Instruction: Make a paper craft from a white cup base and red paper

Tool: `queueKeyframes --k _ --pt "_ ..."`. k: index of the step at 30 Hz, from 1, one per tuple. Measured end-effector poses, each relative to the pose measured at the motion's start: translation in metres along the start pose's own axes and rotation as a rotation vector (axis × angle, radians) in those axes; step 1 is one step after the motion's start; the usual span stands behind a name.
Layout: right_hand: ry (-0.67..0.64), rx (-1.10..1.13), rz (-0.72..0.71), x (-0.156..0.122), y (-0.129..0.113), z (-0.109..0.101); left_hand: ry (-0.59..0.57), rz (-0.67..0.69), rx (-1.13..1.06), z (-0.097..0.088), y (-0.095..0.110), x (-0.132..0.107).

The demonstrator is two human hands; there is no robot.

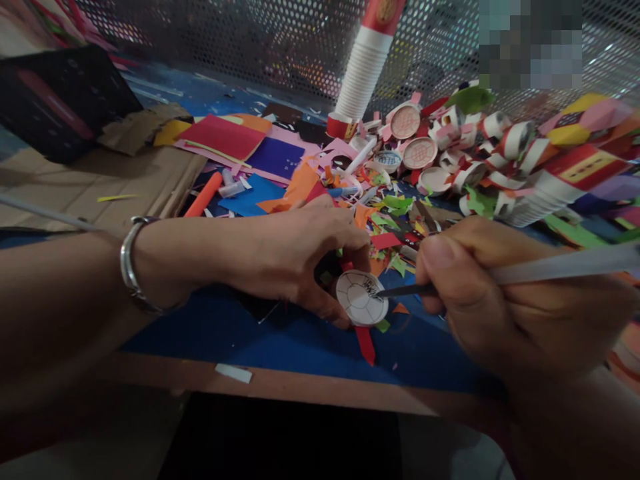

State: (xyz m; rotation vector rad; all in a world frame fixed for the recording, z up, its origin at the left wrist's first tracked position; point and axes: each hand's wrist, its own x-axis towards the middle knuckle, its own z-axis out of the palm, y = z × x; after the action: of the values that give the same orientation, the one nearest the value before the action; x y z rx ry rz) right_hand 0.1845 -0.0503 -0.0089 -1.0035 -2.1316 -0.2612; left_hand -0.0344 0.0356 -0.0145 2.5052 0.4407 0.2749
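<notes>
My left hand [320,260], with a silver bracelet at the wrist, grips a small round white paper piece [357,308] between thumb and fingers. Black lines divide its face into sections, and one upper section carries dense black scribble. A red paper strip [366,345] sticks out below it toward the table's front edge. My right hand [493,300] is closed around a white-barrelled pen [555,265]. The pen's dark tip meets the disc at the scribbled section. Part of the disc's side lies hidden behind my left fingers.
Coloured paper scraps [395,220] litter the blue table [300,363]. Behind them stand stacked paper cups [363,73] and several similar round pieces [420,153]. Flattened cardboard [65,193], a black device [70,100] and an orange marker [204,195] lie left. A perforated metal panel [225,40] closes the back.
</notes>
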Motion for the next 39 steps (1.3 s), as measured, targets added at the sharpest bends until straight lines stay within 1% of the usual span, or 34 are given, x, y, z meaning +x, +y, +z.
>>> queueKeyframes --k 5,14,18,22,27,31,36,39 --pt "0.032 0.002 0.027 -0.0005 0.0006 0.0018 0.000 0.015 -0.003 -0.0007 0.0002 0.0007" --pt "0.040 -0.039 0.007 -0.0003 0.0001 0.0007 0.001 0.004 0.010 -0.0009 0.0012 0.0005" --pt "0.022 -0.014 -0.025 0.0007 0.0014 0.0017 -0.003 0.005 0.001 -0.0006 0.0006 0.0006" --pt "0.047 -0.065 -0.008 -0.0006 0.0016 0.0020 0.000 0.007 0.011 -0.0005 0.0009 0.0006" --pt "0.040 -0.075 0.012 -0.0010 -0.0007 0.0006 -0.005 0.001 0.018 -0.0008 0.0014 0.0006" --pt "0.036 -0.027 -0.010 -0.0009 -0.0005 0.0004 -0.002 0.006 0.018 -0.0010 0.0012 0.0003" --pt "0.044 -0.043 -0.002 -0.0015 0.0006 0.0006 0.007 0.007 0.015 -0.0005 0.0008 0.0000" --pt "0.027 -0.015 -0.008 -0.0016 -0.0004 0.0011 0.008 0.006 0.001 -0.0002 0.0009 0.0004"
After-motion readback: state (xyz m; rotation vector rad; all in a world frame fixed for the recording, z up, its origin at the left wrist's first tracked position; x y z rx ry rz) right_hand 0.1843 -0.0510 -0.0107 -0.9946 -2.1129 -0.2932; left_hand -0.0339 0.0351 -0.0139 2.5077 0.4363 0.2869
